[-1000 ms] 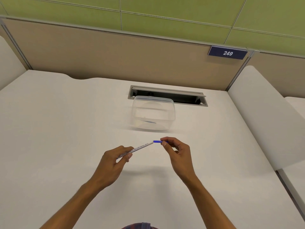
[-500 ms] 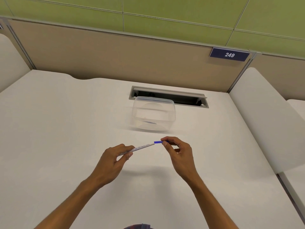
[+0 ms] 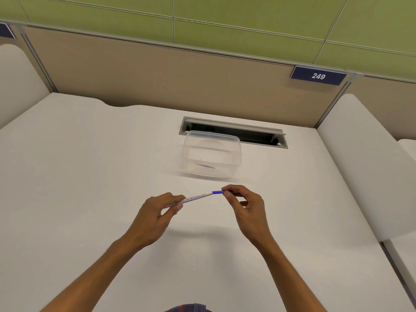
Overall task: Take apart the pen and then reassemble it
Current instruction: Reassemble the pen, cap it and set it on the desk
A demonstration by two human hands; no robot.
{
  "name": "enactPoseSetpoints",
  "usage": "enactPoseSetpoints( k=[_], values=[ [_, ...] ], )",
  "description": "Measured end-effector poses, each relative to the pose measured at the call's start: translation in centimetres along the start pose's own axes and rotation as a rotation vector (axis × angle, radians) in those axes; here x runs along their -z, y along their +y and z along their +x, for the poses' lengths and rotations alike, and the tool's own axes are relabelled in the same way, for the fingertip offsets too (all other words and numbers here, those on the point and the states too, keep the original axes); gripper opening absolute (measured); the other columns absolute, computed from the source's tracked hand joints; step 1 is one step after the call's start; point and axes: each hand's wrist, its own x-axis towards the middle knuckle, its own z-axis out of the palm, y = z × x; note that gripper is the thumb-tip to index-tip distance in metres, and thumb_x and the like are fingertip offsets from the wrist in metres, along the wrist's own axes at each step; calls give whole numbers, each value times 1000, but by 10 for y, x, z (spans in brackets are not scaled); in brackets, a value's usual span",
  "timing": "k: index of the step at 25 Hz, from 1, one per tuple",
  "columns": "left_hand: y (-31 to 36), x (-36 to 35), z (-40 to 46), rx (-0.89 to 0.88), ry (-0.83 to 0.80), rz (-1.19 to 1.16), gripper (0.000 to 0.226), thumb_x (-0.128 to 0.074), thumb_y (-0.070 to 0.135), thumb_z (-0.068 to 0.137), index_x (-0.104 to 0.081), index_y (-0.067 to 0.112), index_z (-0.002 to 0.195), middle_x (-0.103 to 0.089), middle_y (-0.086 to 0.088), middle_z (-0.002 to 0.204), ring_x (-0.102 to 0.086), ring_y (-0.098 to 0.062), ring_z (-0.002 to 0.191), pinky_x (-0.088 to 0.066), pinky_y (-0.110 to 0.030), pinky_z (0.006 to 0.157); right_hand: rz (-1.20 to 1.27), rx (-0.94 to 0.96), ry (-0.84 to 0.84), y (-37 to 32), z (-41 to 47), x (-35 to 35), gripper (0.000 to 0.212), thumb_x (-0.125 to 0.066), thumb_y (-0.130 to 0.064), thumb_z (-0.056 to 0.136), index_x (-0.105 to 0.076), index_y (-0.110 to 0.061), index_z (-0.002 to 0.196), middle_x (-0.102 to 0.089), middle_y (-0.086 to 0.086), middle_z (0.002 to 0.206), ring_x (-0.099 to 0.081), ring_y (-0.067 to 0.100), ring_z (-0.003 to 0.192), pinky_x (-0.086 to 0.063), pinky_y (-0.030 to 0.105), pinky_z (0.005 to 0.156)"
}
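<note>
Two hands hold the pen (image 3: 195, 197) just in front of the clear container (image 3: 211, 154): left hand (image 3: 157, 212) pinching the white barrel steady, right hand (image 3: 245, 206) gripping the blue end (probably to pull or twist it).

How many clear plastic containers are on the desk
1. The clear plastic container sits on the desk, just in front of the cable slot, beyond both hands.
</note>
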Motion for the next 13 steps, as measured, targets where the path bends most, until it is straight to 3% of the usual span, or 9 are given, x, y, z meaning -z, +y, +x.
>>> enactPoseSetpoints(
  k=[13],
  values=[
    [4,-4,-4,-2,4,25,16,-61,16,93,-72,23,103,-64,1,76,-61,-21,74,-49,-47,73,-1,30,-7,0,-7,9,17,-66,-16,94,-74,-30,90,-74,-19,93,-66,4,92,-44,12,64]
  ],
)
